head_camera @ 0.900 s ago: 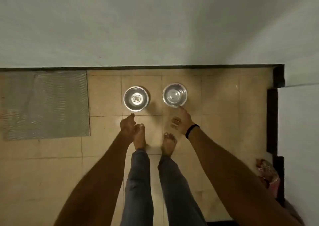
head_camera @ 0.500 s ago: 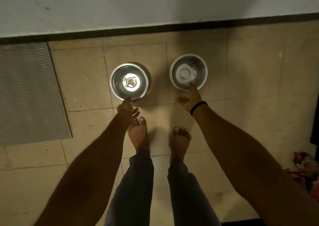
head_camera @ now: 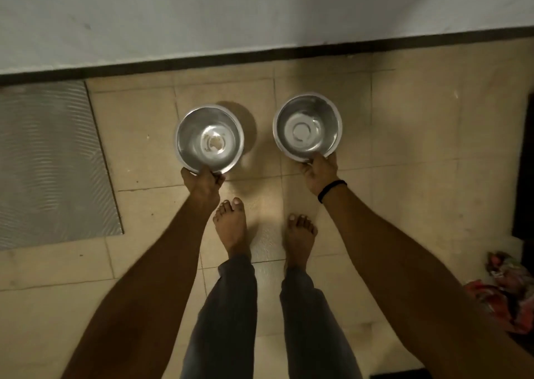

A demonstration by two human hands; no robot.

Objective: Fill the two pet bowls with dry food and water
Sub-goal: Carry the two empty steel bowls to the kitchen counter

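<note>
Two round steel bowls are in front of my bare feet, near the wall. My left hand (head_camera: 203, 180) grips the near rim of the left bowl (head_camera: 209, 140), which has a small brownish smear at its bottom. My right hand (head_camera: 319, 167), with a black band on the wrist, grips the near rim of the right bowl (head_camera: 307, 127), which looks empty. Whether the bowls rest on the tiles or are just off them, I cannot tell. No food or water is in view.
A grey ribbed mat (head_camera: 49, 161) lies on the beige tiled floor at the left. A white wall with a dark skirting (head_camera: 260, 53) runs behind the bowls. A crumpled red patterned cloth (head_camera: 505, 292) lies at the right, near a dark edge.
I have bent lower, so the bowls look bigger. Both hands went from touching near the rims to closing on the bowls' near rims.
</note>
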